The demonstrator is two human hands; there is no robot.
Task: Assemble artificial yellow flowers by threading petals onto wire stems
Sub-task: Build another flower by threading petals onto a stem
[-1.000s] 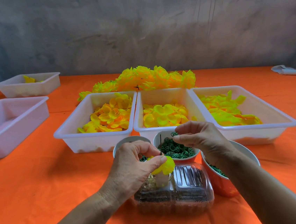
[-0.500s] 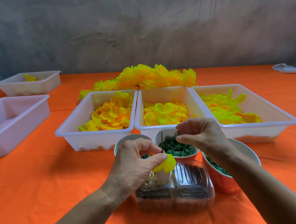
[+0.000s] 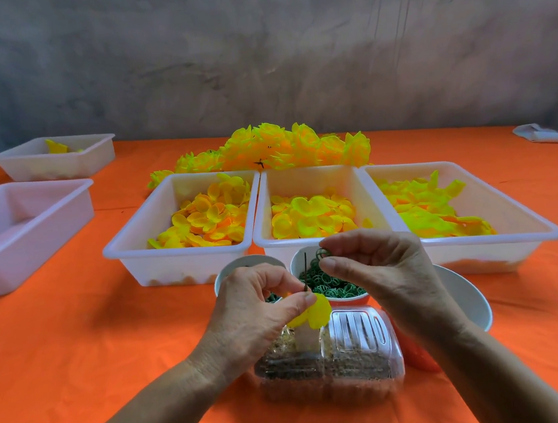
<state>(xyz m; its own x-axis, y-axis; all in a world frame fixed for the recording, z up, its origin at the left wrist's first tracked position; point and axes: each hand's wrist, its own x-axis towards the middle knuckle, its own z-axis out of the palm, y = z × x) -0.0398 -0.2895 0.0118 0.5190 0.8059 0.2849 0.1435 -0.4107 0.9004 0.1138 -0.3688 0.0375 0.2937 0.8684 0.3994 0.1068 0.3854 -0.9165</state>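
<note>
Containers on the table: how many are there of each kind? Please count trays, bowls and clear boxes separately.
White trays: 5, three with petals, one far left, one near left
Bowls: 3
Clear boxes: 1
Total: 9

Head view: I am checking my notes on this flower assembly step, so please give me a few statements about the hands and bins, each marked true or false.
1. The left hand pinches a wire stem with a yellow petal on it. True.
2. The right hand is empty. False: it pinches a small green ring.
3. Three white bins side by side hold yellow petals. True.
4. The finished flowers lie in front of the bins. False: behind them.
</note>
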